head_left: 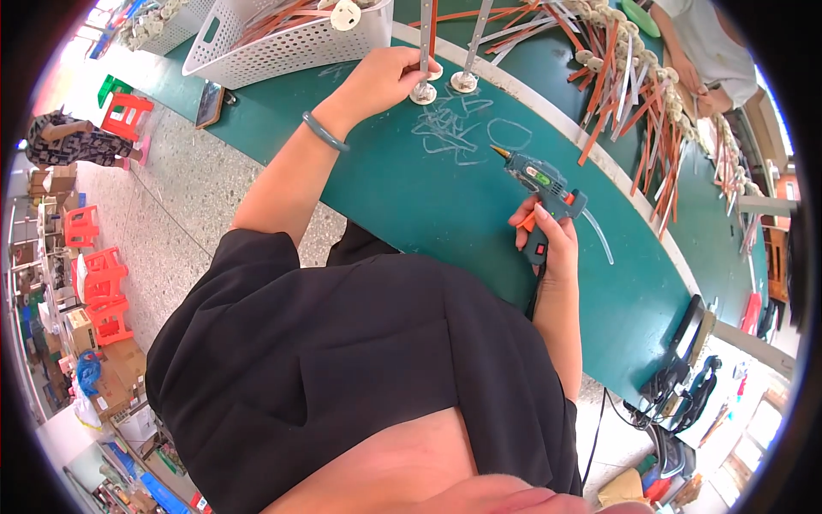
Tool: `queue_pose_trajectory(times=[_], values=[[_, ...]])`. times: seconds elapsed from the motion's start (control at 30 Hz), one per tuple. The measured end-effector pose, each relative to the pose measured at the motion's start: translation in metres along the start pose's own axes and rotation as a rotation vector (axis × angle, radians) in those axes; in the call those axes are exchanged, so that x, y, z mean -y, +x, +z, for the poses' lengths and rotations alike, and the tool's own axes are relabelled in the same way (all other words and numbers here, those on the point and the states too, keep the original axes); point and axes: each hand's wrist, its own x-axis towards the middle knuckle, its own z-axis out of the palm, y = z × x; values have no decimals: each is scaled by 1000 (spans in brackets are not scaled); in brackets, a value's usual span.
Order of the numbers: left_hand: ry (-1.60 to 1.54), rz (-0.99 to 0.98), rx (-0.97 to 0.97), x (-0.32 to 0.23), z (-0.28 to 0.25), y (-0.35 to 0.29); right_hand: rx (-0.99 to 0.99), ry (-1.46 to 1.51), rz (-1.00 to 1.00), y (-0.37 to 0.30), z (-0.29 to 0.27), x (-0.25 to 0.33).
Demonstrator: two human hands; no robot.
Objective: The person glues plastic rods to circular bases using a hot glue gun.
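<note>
My right hand grips a dark green hot glue gun by its handle, one finger by the orange trigger. A clear glue stick bends out of the gun's back, and its brass nozzle points up and left over the table. Farther off, my left hand pinches at the lower end of an upright strip with a row of dots, just above a small round whitish base. A second dotted strip leans on a similar base beside it.
A white perforated basket of brown and grey strips stands at the far left on the green table. Strands of glue lie mid-table. Bundled strips with pale round pieces hang at right, near a co-worker's hands. Cables gather lower right.
</note>
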Motion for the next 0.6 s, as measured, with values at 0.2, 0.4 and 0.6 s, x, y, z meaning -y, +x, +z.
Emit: queue_pose_trajectory(times=[0.2, 0.4, 0.6], values=[[-158, -4, -103, 3, 7, -12, 2, 11, -10, 1, -1, 0], [233, -101, -229, -44, 7, -45, 16, -11, -1, 1, 0, 1], [395, 10, 39, -30, 22, -65, -25, 20, 4, -3, 1, 4]])
